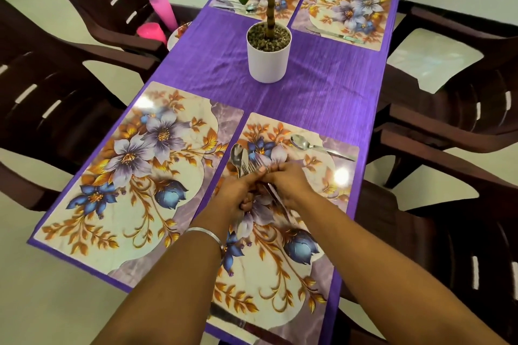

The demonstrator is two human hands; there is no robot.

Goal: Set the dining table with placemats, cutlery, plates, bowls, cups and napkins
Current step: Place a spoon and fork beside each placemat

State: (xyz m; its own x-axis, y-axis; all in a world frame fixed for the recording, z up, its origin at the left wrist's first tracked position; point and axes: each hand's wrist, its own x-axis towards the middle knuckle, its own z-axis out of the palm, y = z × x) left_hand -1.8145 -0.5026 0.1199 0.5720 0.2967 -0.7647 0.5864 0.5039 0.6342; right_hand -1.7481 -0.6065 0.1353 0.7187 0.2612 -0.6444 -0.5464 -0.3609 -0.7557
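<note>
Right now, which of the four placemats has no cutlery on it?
The near-left placemat: it lies bare, while the near-right one holds a spoon and both far ones carry cutlery.

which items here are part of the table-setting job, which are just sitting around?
Job:
- four floral placemats
- cutlery bundle, gripped by left hand, right hand pinching a piece from it
- spoon laid on the near right mat
- cutlery on the far mats

Just there:
- potted plant
- pink cups on a chair
- brown chairs
- purple tablecloth
</note>
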